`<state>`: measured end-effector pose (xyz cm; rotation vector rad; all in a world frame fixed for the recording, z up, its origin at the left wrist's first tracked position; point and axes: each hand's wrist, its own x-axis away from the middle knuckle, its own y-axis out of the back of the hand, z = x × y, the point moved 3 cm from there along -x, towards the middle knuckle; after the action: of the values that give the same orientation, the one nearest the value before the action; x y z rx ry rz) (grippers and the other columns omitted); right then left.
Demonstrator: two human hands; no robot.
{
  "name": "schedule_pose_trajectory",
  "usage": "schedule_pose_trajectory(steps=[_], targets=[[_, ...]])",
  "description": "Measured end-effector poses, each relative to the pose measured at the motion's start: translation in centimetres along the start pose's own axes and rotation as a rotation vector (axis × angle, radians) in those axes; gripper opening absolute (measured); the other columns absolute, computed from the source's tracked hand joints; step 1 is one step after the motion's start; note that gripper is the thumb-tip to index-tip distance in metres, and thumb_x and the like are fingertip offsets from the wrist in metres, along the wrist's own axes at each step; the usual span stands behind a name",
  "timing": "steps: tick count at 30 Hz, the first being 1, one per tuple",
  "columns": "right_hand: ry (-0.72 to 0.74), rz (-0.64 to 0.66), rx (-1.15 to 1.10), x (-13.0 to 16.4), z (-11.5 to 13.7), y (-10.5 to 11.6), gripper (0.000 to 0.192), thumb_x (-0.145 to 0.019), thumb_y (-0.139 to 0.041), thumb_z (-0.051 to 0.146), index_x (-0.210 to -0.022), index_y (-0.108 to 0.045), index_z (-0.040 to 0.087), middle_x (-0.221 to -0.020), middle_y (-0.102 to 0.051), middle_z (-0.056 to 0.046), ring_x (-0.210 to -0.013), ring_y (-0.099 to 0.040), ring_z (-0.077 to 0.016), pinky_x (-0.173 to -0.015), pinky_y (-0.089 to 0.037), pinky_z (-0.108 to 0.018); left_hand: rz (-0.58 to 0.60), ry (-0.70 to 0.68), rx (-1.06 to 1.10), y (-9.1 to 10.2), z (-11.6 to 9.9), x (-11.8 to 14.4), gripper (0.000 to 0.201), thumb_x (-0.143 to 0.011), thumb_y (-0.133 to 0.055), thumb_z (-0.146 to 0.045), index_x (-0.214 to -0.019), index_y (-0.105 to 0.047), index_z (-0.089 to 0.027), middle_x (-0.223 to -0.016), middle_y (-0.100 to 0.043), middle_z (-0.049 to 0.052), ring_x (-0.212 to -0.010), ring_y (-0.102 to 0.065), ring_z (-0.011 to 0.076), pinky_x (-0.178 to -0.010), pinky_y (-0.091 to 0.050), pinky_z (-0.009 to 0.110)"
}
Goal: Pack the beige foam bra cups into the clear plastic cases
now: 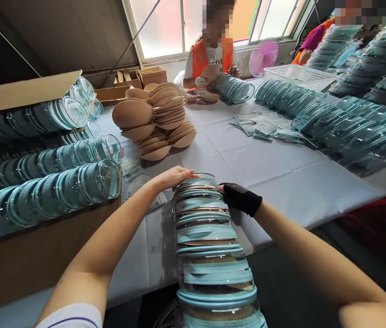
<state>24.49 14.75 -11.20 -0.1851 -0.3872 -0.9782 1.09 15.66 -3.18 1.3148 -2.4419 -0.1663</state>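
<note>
A long row of nested clear plastic pieces with teal bands [209, 232] runs from the table's edge toward me, with brown layers showing between them. My left hand [175, 176], bare, lies over the left side of its far end, fingers pressed on the top rim. My right hand [239, 196], in a black fingerless glove with a dotted back, presses the right side of the same end; its fingertips are partly hidden. Between them, the two hands hold the row's far end. Beyond my left hand sits a heap of brown oval shells [165, 116].
An open cardboard box [52, 259] with similar rows stands at left. Flat printed packets [264, 125] lie on the white-covered table [209, 150]. More clear rows [343, 125] fill the right side. Across the table, a person in an orange vest [199, 59] handles brown shells. A pink fan [264, 57] stands behind.
</note>
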Motion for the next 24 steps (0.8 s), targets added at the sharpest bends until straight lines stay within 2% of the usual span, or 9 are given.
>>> schedule_pose_trajectory(steps=[3, 5, 8, 10, 12, 15, 19, 22, 24], targets=[[0.016, -0.037, -0.072, 1.5, 0.8, -0.3, 0.040, -0.074, -0.059, 0.052, -0.063, -0.034, 0.022, -0.050, -0.033, 0.006, -0.044, -0.030, -0.0082, -0.041, -0.027, -0.023, 0.013, -0.010, 0.010, 0.3, -0.1, -0.1, 0.075, -0.075, -0.054, -0.076, -0.109, -0.074, -0.012, -0.084, -0.074, 0.006, -0.072, -0.060, 0.0167, -0.070, -0.043, 0.026], [0.070, -0.070, -0.064, 2.4, 2.6, -0.4, 0.038, -0.075, -0.058, 0.050, -0.063, -0.036, 0.022, -0.051, -0.033, 0.006, -0.044, -0.030, -0.0075, -0.042, -0.026, -0.023, 0.031, 0.001, 0.041, 0.5, -0.2, -0.1, 0.073, -0.074, -0.057, -0.075, -0.107, -0.075, -0.012, -0.084, -0.074, 0.006, -0.071, -0.059, 0.0161, -0.068, -0.043, 0.025], [0.135, -0.117, 0.125, 3.0, 5.9, -0.4, 0.037, -0.076, -0.058, 0.051, -0.062, -0.043, 0.020, -0.049, -0.037, 0.006, -0.041, -0.033, -0.0072, -0.040, -0.025, -0.023, 0.073, 0.041, 0.110, 1.1, -0.2, -0.1, 0.069, -0.072, -0.061, -0.073, -0.101, -0.076, -0.012, -0.078, -0.073, 0.006, -0.061, -0.055, 0.0133, -0.058, -0.040, 0.023], [0.121, -0.106, 0.219, 2.6, 7.1, -0.4, 0.036, -0.073, -0.061, 0.049, -0.061, -0.045, 0.020, -0.048, -0.039, 0.006, -0.040, -0.034, -0.0069, -0.038, -0.025, -0.023, 0.088, 0.059, 0.114, 1.6, -0.2, 0.0, 0.067, -0.071, -0.063, -0.072, -0.099, -0.077, -0.013, -0.073, -0.071, 0.005, -0.056, -0.052, 0.0121, -0.054, -0.038, 0.023], [0.044, -0.064, 0.161, 1.8, 6.8, -0.5, 0.035, -0.067, -0.066, 0.046, -0.060, -0.044, 0.020, -0.049, -0.037, 0.006, -0.041, -0.032, -0.0059, -0.039, -0.023, -0.022, 0.089, 0.059, 0.084, 2.0, -0.1, 0.2, 0.065, -0.072, -0.064, -0.070, -0.102, -0.077, -0.013, -0.077, -0.073, 0.006, -0.060, -0.055, 0.0132, -0.058, -0.041, 0.023], [-0.072, -0.032, -0.003, 1.0, 4.8, -0.7, 0.035, -0.063, -0.064, 0.042, -0.059, -0.036, 0.021, -0.049, -0.030, 0.008, -0.042, -0.026, -0.0051, -0.040, -0.022, -0.021, 0.077, 0.045, 0.022, 2.1, -0.1, 0.3, 0.062, -0.072, -0.066, -0.067, -0.104, -0.077, -0.015, -0.094, -0.075, 0.008, -0.078, -0.062, 0.0181, -0.072, -0.046, 0.025], [-0.052, -0.088, -0.037, 1.8, 4.3, -1.1, 0.034, -0.067, -0.060, 0.041, -0.061, -0.033, 0.021, -0.050, -0.028, 0.009, -0.042, -0.023, -0.0050, -0.040, -0.018, -0.021, 0.073, 0.039, 0.001, 1.8, -0.1, 0.3, 0.063, -0.073, -0.064, -0.067, -0.106, -0.076, -0.015, -0.094, -0.075, 0.008, -0.080, -0.062, 0.0189, -0.075, -0.046, 0.027], [0.075, -0.078, 0.032, 2.6, 7.1, -1.8, 0.033, -0.073, -0.057, 0.046, -0.063, -0.039, 0.021, -0.051, -0.034, 0.006, -0.041, -0.029, -0.0060, -0.039, -0.020, -0.022, 0.076, 0.032, 0.025, 1.4, -0.3, 0.2, 0.061, -0.075, -0.063, -0.066, -0.103, -0.076, -0.014, -0.082, -0.073, 0.006, -0.069, -0.059, 0.0152, -0.067, -0.043, 0.024], [0.146, -0.061, 0.197, 2.3, 9.6, -2.8, 0.033, -0.076, -0.056, 0.047, -0.062, -0.046, 0.020, -0.050, -0.039, 0.004, -0.041, -0.034, -0.0076, -0.040, -0.027, -0.023, 0.086, 0.046, 0.034, 1.2, -0.6, 0.0, 0.054, -0.075, -0.065, -0.062, -0.094, -0.077, -0.013, -0.069, -0.068, 0.003, -0.058, -0.053, 0.0119, -0.056, -0.039, 0.023]])
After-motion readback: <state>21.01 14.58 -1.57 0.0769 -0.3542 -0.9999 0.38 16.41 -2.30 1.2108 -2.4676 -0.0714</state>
